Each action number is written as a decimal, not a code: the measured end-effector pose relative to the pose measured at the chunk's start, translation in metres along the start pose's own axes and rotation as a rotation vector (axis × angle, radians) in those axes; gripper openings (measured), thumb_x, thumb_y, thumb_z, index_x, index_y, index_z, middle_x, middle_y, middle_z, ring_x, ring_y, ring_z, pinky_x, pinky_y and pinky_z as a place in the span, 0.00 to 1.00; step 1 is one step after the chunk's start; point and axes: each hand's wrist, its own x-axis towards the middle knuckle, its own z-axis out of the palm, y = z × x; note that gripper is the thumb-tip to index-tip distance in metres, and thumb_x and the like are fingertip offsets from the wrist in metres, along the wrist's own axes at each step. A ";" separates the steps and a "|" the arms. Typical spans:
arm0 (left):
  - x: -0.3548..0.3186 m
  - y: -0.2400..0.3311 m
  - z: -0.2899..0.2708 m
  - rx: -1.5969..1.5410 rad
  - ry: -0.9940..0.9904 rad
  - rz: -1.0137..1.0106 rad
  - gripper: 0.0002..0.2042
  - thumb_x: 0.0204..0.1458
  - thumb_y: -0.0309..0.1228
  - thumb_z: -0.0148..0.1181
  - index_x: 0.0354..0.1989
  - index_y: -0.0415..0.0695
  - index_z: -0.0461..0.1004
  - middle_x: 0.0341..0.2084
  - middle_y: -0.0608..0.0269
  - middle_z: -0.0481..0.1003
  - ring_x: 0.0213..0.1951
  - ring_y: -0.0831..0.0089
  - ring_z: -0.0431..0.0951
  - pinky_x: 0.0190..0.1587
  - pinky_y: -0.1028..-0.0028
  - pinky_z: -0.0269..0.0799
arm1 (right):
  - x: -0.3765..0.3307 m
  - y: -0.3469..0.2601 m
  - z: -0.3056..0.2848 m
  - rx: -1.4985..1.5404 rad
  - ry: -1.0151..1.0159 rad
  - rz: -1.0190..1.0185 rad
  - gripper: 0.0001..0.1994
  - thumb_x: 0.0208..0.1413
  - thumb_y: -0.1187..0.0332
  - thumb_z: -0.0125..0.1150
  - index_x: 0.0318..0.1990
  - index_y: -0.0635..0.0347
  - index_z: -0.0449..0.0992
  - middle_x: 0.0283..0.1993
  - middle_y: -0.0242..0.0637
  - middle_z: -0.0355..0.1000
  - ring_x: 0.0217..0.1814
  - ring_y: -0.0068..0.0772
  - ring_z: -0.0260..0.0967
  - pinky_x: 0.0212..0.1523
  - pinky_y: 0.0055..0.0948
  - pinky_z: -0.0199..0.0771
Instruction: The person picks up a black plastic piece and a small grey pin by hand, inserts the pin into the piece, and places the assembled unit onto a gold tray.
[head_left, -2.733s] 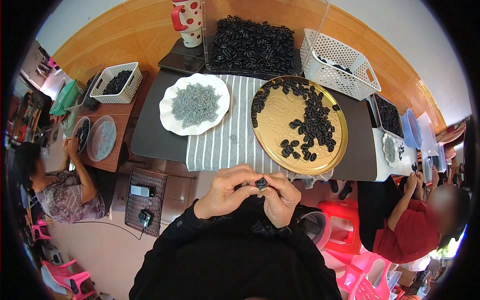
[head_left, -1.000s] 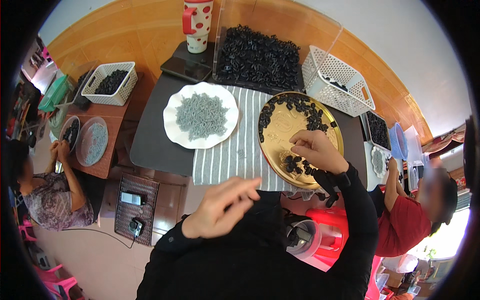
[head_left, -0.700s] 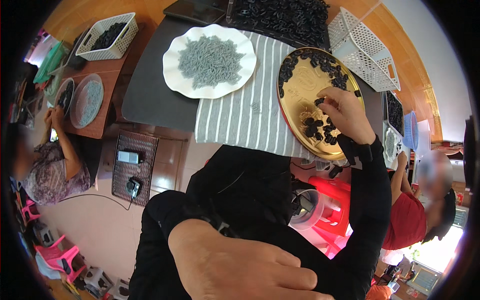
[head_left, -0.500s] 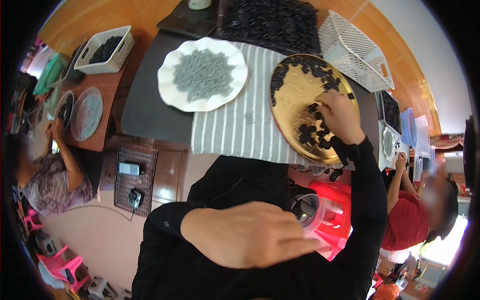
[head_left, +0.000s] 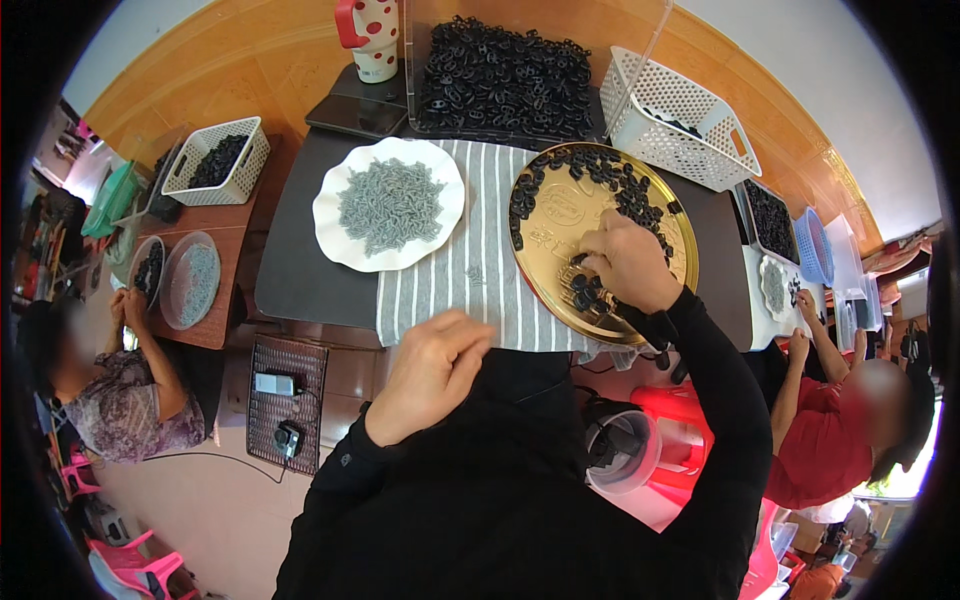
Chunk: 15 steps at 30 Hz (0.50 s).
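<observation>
My right hand (head_left: 637,262) is over the round gold tray (head_left: 545,225), its fingers pinched on a small black plastic piece (head_left: 578,259). Just below those fingers lies a small cluster of the same black pieces (head_left: 592,296), and more are spread along the tray's far and right rim. My left hand (head_left: 425,372) is raised in front of the table's near edge, fingers curled with the thumb against them; whatever it may hold is hidden. Left of the tray, a white scalloped plate (head_left: 333,235) bears a heap of small grey pieces (head_left: 392,207). Both stand on a grey-and-white striped cloth (head_left: 440,290).
Behind the tray stands a clear bin of black pieces (head_left: 505,80), with a white perforated basket (head_left: 700,150) to its right. A spotted tumbler (head_left: 378,45) is at the back left. People sit at tables on both sides. A clear tub (head_left: 622,465) stands below.
My left hand has risen from my lap toward the table edge. My right hand has shifted left over the tray. The whole view has tilted up, showing more of the table's back.
</observation>
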 end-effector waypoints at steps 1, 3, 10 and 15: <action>0.002 -0.001 0.004 0.152 0.109 -0.007 0.06 0.47 0.19 0.59 0.34 0.34 0.77 0.26 0.54 0.72 0.29 0.55 0.73 0.31 0.63 0.69 | -0.002 -0.004 -0.002 0.008 -0.021 -0.004 0.06 0.43 0.71 0.66 0.31 0.57 0.79 0.32 0.44 0.67 0.38 0.49 0.70 0.37 0.42 0.70; 0.014 -0.004 0.011 0.313 0.189 0.044 0.06 0.47 0.19 0.59 0.33 0.34 0.77 0.27 0.54 0.71 0.31 0.55 0.72 0.33 0.62 0.69 | -0.009 -0.006 -0.003 0.032 -0.039 -0.027 0.06 0.44 0.70 0.65 0.32 0.57 0.79 0.31 0.44 0.67 0.37 0.50 0.70 0.37 0.42 0.70; 0.039 -0.004 0.031 0.668 0.195 0.029 0.09 0.44 0.21 0.63 0.36 0.37 0.79 0.32 0.54 0.69 0.38 0.55 0.68 0.41 0.62 0.65 | -0.016 -0.010 -0.015 0.183 0.074 0.066 0.07 0.47 0.69 0.62 0.33 0.61 0.78 0.32 0.47 0.67 0.37 0.51 0.70 0.36 0.44 0.69; 0.047 -0.013 0.045 0.725 0.210 0.101 0.11 0.40 0.23 0.59 0.34 0.39 0.81 0.31 0.55 0.67 0.40 0.57 0.66 0.37 0.65 0.59 | -0.032 0.001 -0.023 0.302 0.133 0.109 0.04 0.48 0.71 0.59 0.31 0.60 0.78 0.27 0.45 0.66 0.32 0.50 0.69 0.33 0.43 0.68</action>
